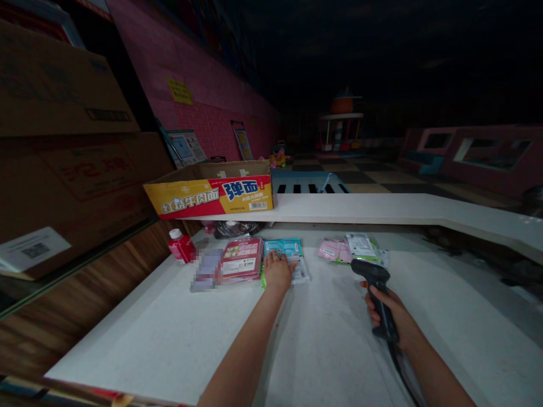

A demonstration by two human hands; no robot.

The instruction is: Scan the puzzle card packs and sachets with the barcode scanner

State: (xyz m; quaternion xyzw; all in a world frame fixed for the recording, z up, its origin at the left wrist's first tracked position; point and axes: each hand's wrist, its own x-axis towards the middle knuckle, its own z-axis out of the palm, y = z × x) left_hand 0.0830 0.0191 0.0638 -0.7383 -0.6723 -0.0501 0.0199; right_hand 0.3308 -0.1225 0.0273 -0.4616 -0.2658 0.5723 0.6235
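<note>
My right hand (394, 314) is wrapped round the handle of a black barcode scanner (375, 277), whose cord trails down toward the front. Its head points left, above the white tabletop (326, 350). My left hand (279, 270) lies with fingers spread on a group of small flat packets (292, 247), blue on top with green and whitish edges showing. Just left of it are red-and-white flat packages (243, 260). Beyond the scanner lies another group of packets, a pink one (333, 249) and a white-and-green one (361, 245).
A red bottle with a white cap (181, 247) stands at the left, near a blurred-out item (206, 270). A yellow-and-red cardboard box (216, 195) sits on the raised white ledge (360, 208) along the back. Large brown cartons (76, 169) are stacked at far left.
</note>
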